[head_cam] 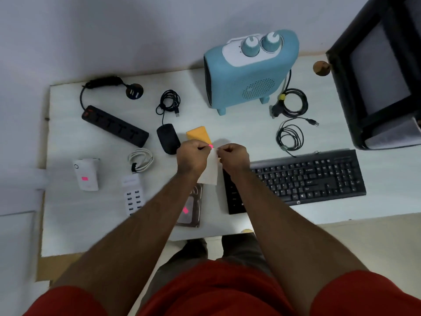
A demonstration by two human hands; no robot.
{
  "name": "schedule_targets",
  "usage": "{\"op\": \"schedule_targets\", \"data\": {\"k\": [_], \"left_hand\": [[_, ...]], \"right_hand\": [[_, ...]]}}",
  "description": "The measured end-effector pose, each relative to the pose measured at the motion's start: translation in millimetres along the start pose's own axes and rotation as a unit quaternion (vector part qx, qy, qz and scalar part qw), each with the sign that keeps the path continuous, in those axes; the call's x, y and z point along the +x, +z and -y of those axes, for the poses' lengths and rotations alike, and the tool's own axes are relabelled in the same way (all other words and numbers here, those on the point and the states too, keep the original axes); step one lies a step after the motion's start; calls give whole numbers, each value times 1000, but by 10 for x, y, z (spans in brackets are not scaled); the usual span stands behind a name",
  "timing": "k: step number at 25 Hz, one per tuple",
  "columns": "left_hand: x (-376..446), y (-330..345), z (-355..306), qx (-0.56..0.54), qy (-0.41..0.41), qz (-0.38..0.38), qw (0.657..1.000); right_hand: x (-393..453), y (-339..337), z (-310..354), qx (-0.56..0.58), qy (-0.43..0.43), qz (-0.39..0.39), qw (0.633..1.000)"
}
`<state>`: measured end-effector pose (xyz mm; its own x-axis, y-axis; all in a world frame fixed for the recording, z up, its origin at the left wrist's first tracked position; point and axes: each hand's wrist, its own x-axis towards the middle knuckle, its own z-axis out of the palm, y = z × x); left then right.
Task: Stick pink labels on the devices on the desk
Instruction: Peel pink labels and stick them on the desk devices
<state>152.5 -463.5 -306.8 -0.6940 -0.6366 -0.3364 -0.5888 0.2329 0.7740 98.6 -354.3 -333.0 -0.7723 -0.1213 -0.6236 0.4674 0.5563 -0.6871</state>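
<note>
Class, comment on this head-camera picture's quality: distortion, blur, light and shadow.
Head view: wide-angle bending curves the desk edges; forearms and red clothing near the bottom smear with blur; light is soft and dim, with faint shadows beside the blue heater and beneath the hands.

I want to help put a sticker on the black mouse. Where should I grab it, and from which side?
Come down from above and grip the black mouse across its two long sides, near the rounded middle. It lies flat on the desk, so only the top and sides are free. Its cable leaves the far end; the left hand crowds its right side.
</note>
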Motion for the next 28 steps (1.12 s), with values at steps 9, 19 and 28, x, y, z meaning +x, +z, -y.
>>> {"op": "schedule_targets", "data": {"k": [9,19,28], "left_hand": [[211,383,-31,61,-17,-27,998],[304,176,-613,-69,-32,-169,983],[749,-135,-856,-120,-25,-205,971]], "right_hand": [[375,-223,57,-138,-50,-2,989],[214,-608,1112,-198,-494,-150,833],[521,-421,2103,-606,-379,-46,698]]}}
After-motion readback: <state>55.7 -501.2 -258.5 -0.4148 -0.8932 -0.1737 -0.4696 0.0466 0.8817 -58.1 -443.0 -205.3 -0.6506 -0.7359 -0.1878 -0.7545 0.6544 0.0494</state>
